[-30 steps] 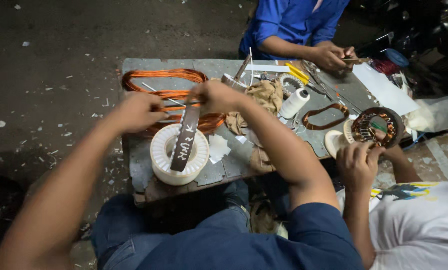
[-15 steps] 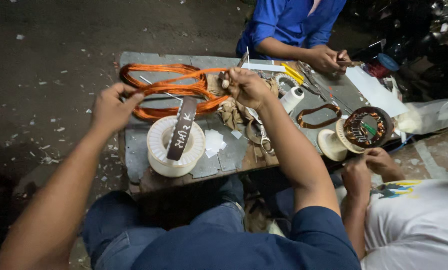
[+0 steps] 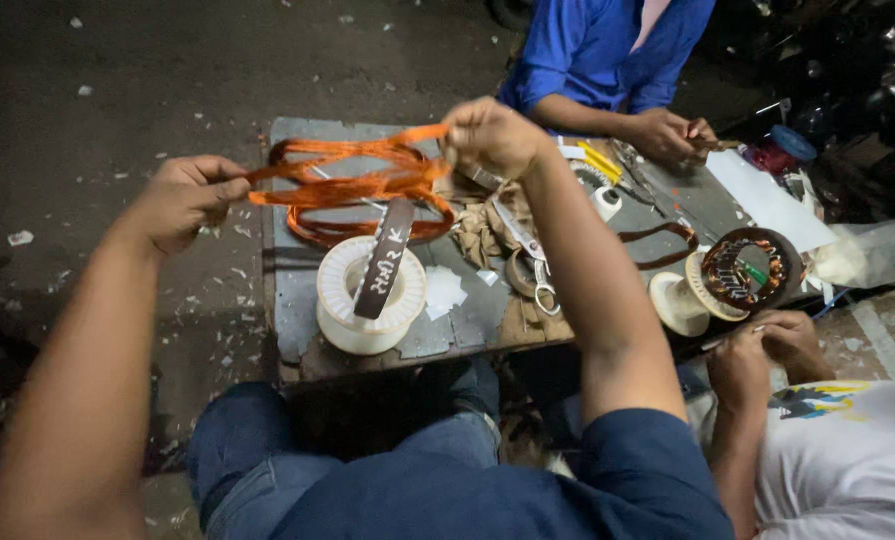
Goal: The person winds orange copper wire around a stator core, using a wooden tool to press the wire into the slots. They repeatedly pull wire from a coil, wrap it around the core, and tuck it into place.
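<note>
Your left hand (image 3: 182, 200) and right hand (image 3: 492, 135), each clenched on the copper coil (image 3: 352, 180), have raised and stretched it taut above the spool (image 3: 367, 300) (bench (image 3: 287, 300) beneath).

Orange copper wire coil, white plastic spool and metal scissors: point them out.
Orange copper wire coil (image 3: 352, 186), head view, middle of the stretched strands.
White plastic spool (image 3: 342, 275), head view, bare top rim.
Metal scissors (image 3: 539, 272), head view, upper handle.

Orange copper wire coil (image 3: 352, 180), long loops, stretched taut, lifted above low table
</note>
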